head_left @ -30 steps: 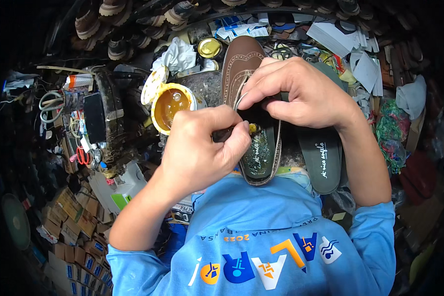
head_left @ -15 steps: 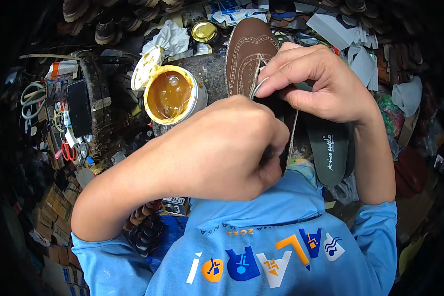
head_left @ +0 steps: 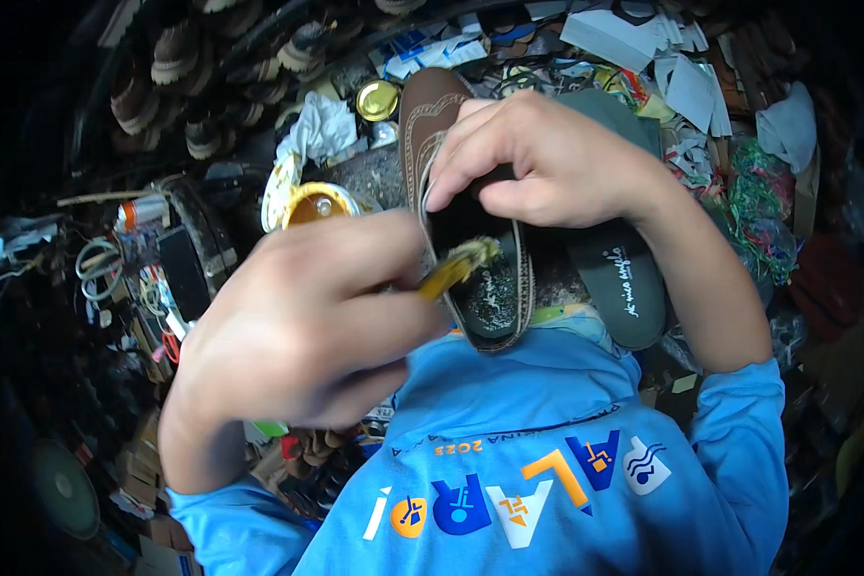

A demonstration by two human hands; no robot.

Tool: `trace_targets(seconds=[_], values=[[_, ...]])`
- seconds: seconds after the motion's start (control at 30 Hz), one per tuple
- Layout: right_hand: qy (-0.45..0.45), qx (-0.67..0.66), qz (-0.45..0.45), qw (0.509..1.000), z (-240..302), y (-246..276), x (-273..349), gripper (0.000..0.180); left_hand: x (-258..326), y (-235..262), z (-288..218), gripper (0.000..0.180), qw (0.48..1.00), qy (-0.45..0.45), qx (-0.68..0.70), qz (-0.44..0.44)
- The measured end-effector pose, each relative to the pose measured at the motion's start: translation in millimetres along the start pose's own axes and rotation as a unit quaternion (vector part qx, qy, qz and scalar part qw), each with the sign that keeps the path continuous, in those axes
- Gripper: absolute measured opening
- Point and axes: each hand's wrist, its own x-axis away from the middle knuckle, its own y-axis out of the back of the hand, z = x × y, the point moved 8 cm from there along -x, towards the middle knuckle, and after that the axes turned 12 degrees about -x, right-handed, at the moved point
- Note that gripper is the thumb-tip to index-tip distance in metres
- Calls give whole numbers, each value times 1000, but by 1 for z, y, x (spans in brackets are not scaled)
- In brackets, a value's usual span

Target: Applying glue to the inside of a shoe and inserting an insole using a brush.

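Since the earlier frame, the left hand (head_left: 302, 322) has moved back toward the left, and the glue brush (head_left: 459, 267) now shows over the heel part of the brown brogue shoe (head_left: 430, 106). Its fingers are closed on the brush. The right hand (head_left: 547, 163) touches the shoe's opening edge; whether its fingers clamp it, I cannot tell. The shoe lies between the glue tub (head_left: 353, 200) and a green insole (head_left: 619, 302).

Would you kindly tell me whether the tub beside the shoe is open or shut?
Open: the tub has its lid off its mouth, showing amber contents.
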Motion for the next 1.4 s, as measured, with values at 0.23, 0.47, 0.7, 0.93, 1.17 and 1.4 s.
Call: trace_targets(seconds=[0.23, 0.47, 0.7, 0.93, 1.17, 1.4], values=[[0, -14, -41, 999, 1, 14, 6, 37, 198, 63, 34, 21, 793, 123, 228, -551], [32, 27, -67, 997, 40, 14, 5, 37, 229, -72, 80, 24, 840, 333, -89, -419], [104, 156, -88, 978, 98, 4, -6, 34, 196, -76, 37, 68, 831, 354, -167, -394], [204, 251, -124, 938, 171, -22, -21, 27, 89, -60, -54, 96, 893, 142, -111, -412], [299, 298, -173, 890, 254, -40, -13, 38, 110, -12, -44, 69, 847, 56, -97, -519], [347, 142, -116, 920, 230, -57, 48, 31, 129, 159, -50, 84, 769, 72, -181, -609]])
